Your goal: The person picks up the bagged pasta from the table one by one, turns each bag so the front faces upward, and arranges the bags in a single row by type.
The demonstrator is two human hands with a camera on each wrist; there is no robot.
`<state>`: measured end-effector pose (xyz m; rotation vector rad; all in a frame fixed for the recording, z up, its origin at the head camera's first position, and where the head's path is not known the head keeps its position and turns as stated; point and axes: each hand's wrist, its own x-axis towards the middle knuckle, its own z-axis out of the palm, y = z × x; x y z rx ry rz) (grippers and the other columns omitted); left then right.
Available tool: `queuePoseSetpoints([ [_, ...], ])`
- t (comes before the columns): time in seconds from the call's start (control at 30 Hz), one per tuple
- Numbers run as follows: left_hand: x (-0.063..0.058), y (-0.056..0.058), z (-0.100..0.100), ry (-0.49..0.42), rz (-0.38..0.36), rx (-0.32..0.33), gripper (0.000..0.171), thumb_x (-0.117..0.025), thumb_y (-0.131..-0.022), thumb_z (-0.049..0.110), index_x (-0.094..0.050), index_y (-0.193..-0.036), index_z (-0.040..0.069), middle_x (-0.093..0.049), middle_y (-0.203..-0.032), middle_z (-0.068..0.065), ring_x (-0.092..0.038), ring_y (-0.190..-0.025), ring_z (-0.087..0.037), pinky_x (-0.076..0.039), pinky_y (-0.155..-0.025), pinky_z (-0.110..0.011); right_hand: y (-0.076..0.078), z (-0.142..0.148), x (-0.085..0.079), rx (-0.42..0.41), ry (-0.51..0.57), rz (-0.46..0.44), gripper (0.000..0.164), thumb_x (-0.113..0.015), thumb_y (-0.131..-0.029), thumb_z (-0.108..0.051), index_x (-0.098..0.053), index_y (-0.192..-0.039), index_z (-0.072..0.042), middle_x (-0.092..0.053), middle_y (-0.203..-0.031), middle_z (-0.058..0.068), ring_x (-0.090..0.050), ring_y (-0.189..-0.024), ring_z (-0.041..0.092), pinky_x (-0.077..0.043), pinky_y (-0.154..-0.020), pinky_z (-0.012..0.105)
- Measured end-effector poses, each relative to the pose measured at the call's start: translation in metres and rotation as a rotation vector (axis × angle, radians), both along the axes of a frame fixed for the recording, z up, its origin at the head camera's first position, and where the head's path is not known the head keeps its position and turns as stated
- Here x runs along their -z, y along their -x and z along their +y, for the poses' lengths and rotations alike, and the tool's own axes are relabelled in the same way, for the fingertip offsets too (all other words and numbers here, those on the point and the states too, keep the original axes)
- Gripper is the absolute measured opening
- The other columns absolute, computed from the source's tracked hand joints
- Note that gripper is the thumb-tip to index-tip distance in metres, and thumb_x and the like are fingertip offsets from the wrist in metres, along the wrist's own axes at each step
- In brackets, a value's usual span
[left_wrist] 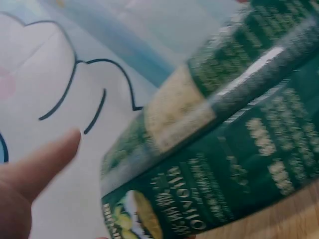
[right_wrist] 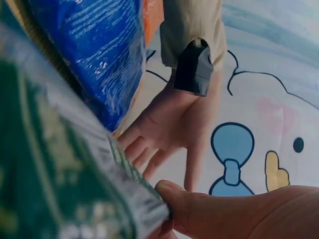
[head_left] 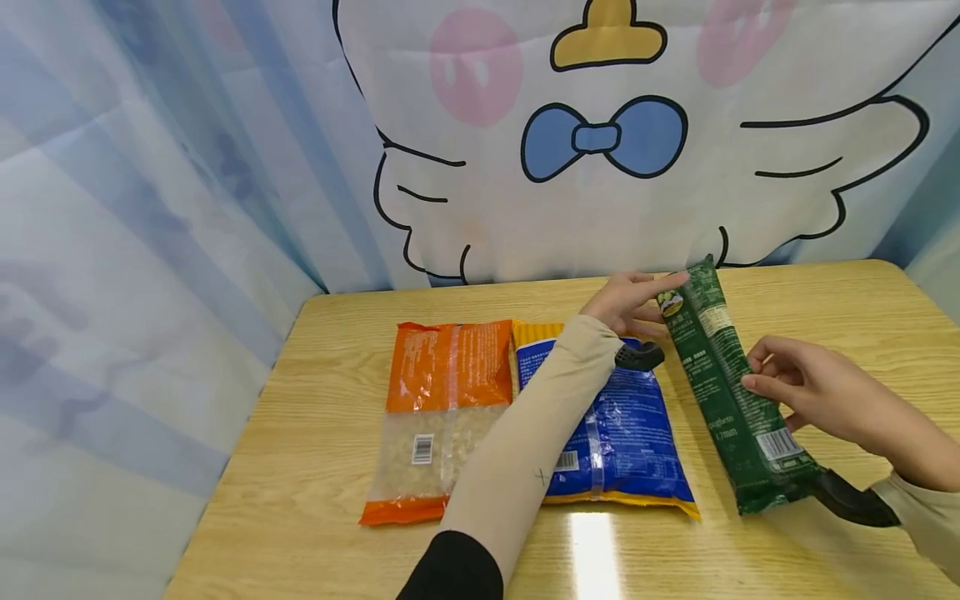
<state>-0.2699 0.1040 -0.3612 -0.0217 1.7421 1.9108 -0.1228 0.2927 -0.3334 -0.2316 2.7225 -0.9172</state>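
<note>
1. I'm seeing the green packet (head_left: 726,387) slanting over the right part of the table (head_left: 300,467), just beside the blue packet (head_left: 633,433).
2. The right hand (head_left: 821,387) is pinching its edge; the left hand's (head_left: 626,304) fingers are lying spread by its far end, contact unclear.
3. I'm judging this as positioning; next is probably calling for lowering it flat.

A blue-and-white cloth curtain (head_left: 150,275) bears a printed blue bow tie (head_left: 596,138). Before it stands a light-brown, wood-grained desk (head_left: 315,442).
</note>
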Motion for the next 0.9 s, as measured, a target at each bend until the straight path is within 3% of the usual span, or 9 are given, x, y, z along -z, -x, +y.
queuePoseSetpoints([
  [0.1,-0.001,-0.008,0.008,0.060,0.061,0.001,0.075,-0.079,-0.085,0.036,-0.043,-0.148,0.018,-0.057,-0.135,-0.013,-0.065,-0.110,-0.033,-0.060,-0.078,-0.051,0.001,-0.002,-0.001,-0.024,-0.056,0.058,0.016,-0.052,-0.105,-0.016,-0.050,-0.108,-0.001,-0.061,-0.088,0.006,-0.050,-0.057,0.013,-0.054,-0.051,0.029],
  [0.27,0.001,-0.019,0.018,0.108,0.144,-0.087,0.076,-0.082,-0.082,0.032,-0.043,-0.146,0.014,-0.053,-0.134,-0.008,-0.065,-0.103,-0.027,-0.061,-0.071,-0.049,0.003,-0.003,-0.001,-0.055,-0.086,0.112,0.014,-0.054,-0.103,-0.015,-0.051,-0.106,-0.002,-0.061,-0.088,0.006,-0.050,-0.057,0.011,-0.053,-0.050,0.028],
  [0.5,0.007,-0.024,0.021,0.164,0.123,-0.107,0.076,-0.083,-0.080,0.033,-0.047,-0.142,0.011,-0.057,-0.127,-0.009,-0.067,-0.086,-0.022,-0.061,-0.071,-0.045,0.004,-0.007,-0.003,-0.055,-0.130,0.126,0.015,-0.056,-0.102,-0.011,-0.055,-0.107,0.002,-0.063,-0.090,0.010,-0.057,-0.062,0.012,-0.051,-0.048,0.029],
  [0.63,0.008,-0.027,0.021,0.193,0.133,-0.112,0.080,-0.084,-0.078,0.039,-0.045,-0.143,0.011,-0.057,-0.124,-0.010,-0.065,-0.078,-0.021,-0.061,-0.068,-0.043,0.002,-0.011,-0.001,-0.065,-0.153,0.153,0.014,-0.058,-0.100,-0.009,-0.056,-0.106,0.003,-0.064,-0.087,0.009,-0.055,-0.056,0.012,-0.049,-0.046,0.027],
  [0.73,0.009,-0.029,0.024,0.234,0.156,-0.134,0.083,-0.085,-0.076,0.042,-0.046,-0.142,0.014,-0.058,-0.123,-0.007,-0.063,-0.078,-0.020,-0.060,-0.067,-0.043,-0.001,-0.016,0.000,-0.074,-0.212,0.224,0.012,-0.062,-0.097,-0.007,-0.058,-0.102,0.002,-0.065,-0.084,0.008,-0.055,-0.057,0.012,-0.045,-0.048,0.026],
  [0.9,0.012,-0.026,0.032,0.312,0.208,-0.207,0.072,-0.088,-0.073,0.032,-0.056,-0.135,0.017,-0.063,-0.109,-0.002,-0.062,-0.080,-0.014,-0.060,-0.072,-0.035,-0.002,-0.021,-0.001,-0.071,-0.255,0.278,0.011,-0.066,-0.094,-0.006,-0.060,-0.098,0.002,-0.067,-0.082,0.007,-0.058,-0.064,0.014,-0.043,-0.051,0.028],
])
